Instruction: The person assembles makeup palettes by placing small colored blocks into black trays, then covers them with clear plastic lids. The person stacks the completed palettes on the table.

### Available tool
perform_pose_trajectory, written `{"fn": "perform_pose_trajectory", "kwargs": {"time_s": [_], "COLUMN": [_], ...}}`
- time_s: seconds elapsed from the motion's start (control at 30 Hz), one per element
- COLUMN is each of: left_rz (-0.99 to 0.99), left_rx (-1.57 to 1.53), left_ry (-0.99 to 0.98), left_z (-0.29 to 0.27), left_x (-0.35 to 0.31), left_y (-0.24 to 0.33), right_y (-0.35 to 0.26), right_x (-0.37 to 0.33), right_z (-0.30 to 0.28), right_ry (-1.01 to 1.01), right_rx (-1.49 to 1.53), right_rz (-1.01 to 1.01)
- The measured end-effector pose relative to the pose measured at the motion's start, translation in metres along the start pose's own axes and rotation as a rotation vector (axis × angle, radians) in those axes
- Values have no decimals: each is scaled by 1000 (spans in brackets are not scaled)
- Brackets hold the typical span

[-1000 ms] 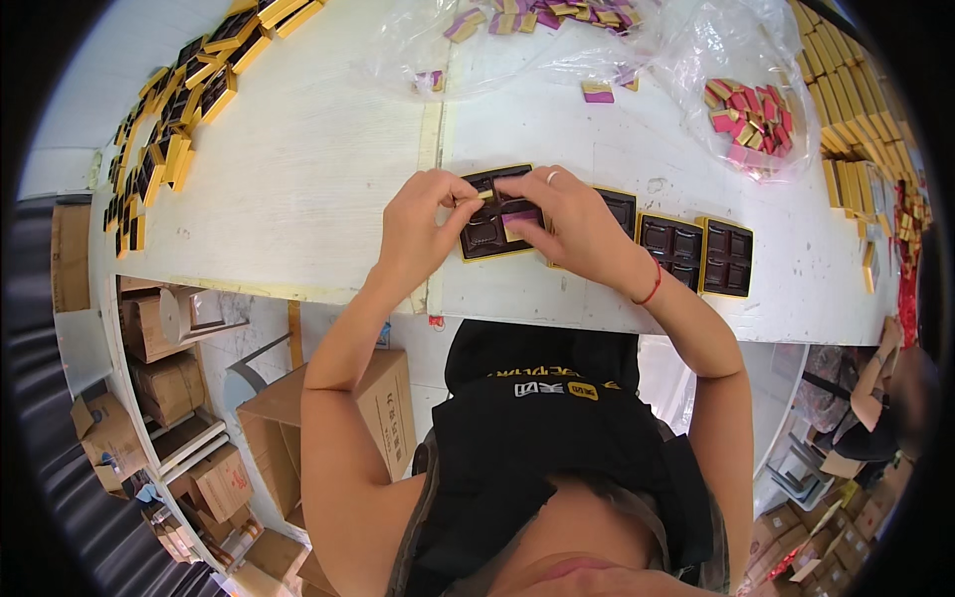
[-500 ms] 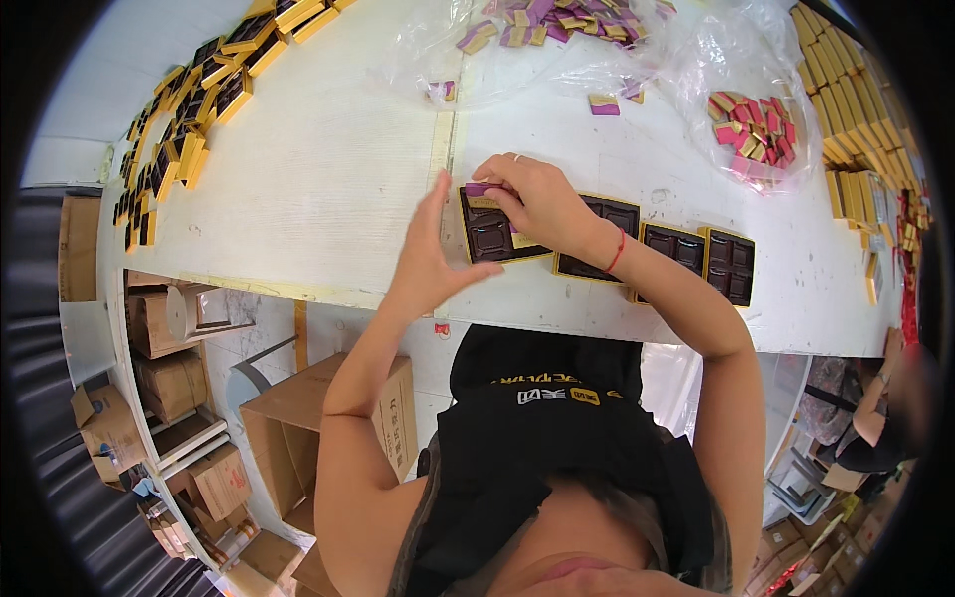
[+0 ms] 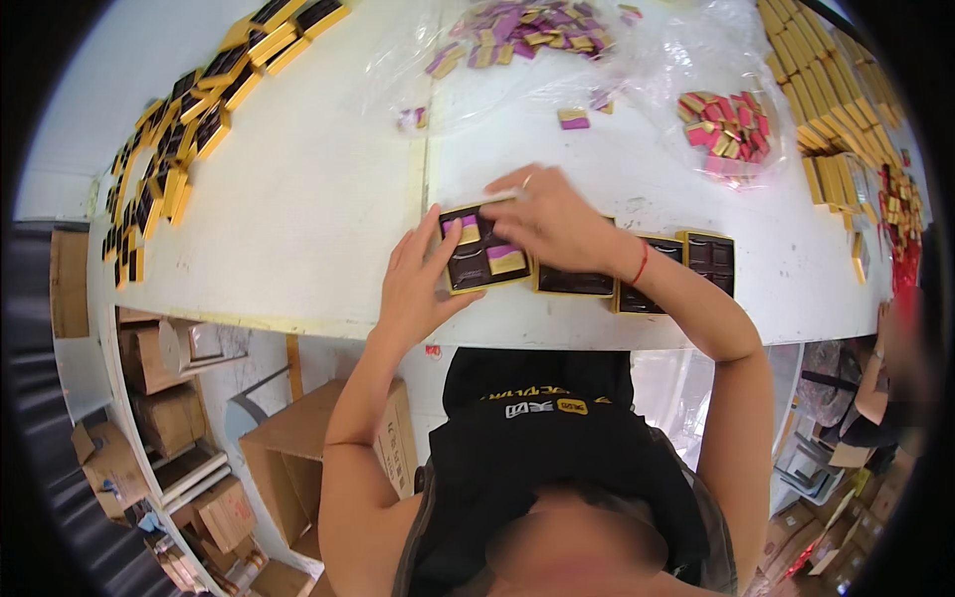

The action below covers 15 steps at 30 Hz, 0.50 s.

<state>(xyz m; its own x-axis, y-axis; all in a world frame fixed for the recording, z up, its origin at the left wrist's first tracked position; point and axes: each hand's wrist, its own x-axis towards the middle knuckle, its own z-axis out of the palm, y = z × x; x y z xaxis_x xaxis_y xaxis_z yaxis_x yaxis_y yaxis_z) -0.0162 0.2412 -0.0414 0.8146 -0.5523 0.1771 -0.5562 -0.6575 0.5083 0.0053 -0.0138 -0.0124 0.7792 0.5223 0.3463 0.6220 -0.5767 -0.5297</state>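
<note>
**Filling the small dark tray with wrapped pieces**

My left hand (image 3: 423,284) lies flat and released at the left edge of the dark tray (image 3: 484,249), the fingers touching its gold rim and pressing it on the white surface (image 3: 298,199). My right hand (image 3: 557,224) is over the upper right part of the same tray, fingers bent down; if this grip holds a piece, I cannot tell, because the fingers hide it. In the tray I see two purple-and-gold wrapped pieces (image 3: 505,261), one at the upper left compartment and one at the lower right; the other compartments that show are dark.

At 3 o'clock from this tray stand more dark trays in a row (image 3: 711,261), touching each other, partly under my right forearm. At 12 o'clock, well apart, a clear plastic bag (image 3: 448,90) lies open with many purple-and-gold pieces (image 3: 517,25) on it. At 2 o'clock is a heap of red-and-gold pieces (image 3: 726,124) on plastic. At 10 o'clock, near the far edge, lie many gold-and-black boxes (image 3: 179,149) in a curved line. At 2 o'clock, further, are stacks of gold boxes (image 3: 831,99).
</note>
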Motion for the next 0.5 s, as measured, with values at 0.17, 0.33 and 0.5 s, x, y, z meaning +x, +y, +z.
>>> {"fn": "perform_pose_trajectory", "kwargs": {"time_s": [0.17,0.33,0.5], "left_rz": [57,-33,-230], "left_rx": [-189,239,482], "left_ry": [127,24,-249], "left_z": [-25,-28,-49], "left_x": [52,186,204], "left_y": [-5,-57,-76], "right_y": [99,148,143], "right_x": [-1,-5,-3], "right_z": [-46,-33,-44], "right_ry": [174,285,179], "right_rx": [-380,-334,-148], "right_rz": [566,499,594]}}
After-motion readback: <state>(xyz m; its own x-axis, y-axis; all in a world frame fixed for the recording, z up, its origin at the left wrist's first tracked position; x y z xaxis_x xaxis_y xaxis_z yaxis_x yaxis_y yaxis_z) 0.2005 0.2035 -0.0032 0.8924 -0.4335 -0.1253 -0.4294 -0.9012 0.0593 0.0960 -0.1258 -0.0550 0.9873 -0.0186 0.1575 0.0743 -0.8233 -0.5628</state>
